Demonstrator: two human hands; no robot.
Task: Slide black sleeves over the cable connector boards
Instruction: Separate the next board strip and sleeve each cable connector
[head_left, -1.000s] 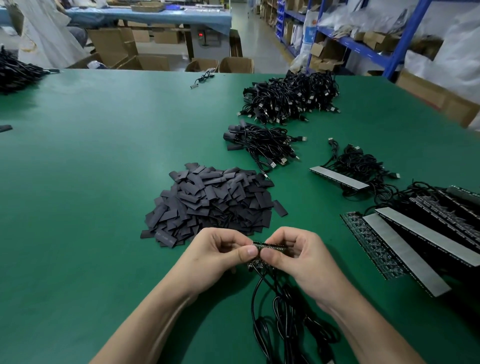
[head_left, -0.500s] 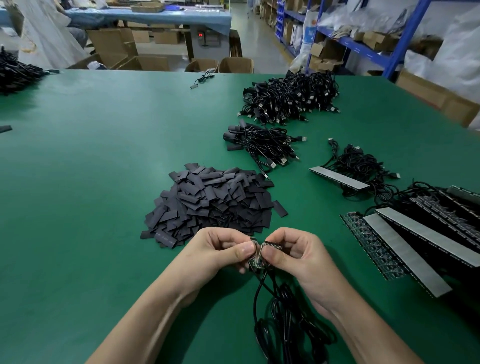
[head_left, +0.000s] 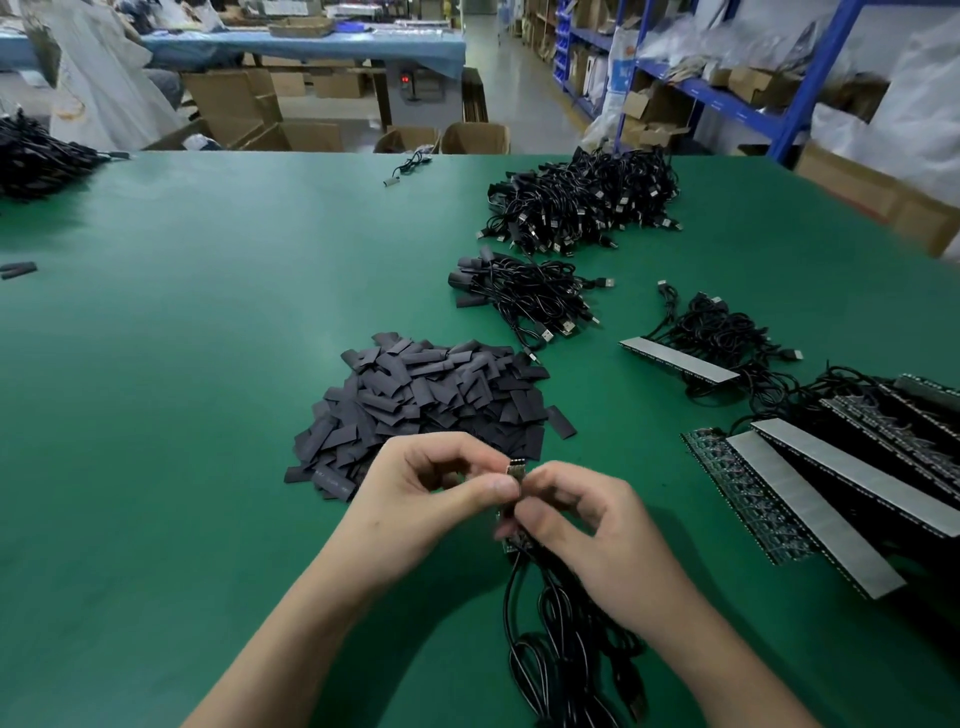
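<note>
Lower centre of the frame, the connector board (head_left: 515, 472) stands upright between your thumbs, its cable (head_left: 563, 649) trailing toward you, likely to keep the top end free for a sleeve. Your left hand (head_left: 436, 493) and right hand (head_left: 587, 525) each have their grip pinched on it. The sleeve pile (head_left: 431, 400) lies just beyond. Open green surface (head_left: 156, 364) lies left; light strips (head_left: 831, 483) crowd the right.

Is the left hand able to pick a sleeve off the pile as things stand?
Likely yes: the sleeve pile lies just beyond the left hand with nothing between, though it now pinches the connector board.
</note>
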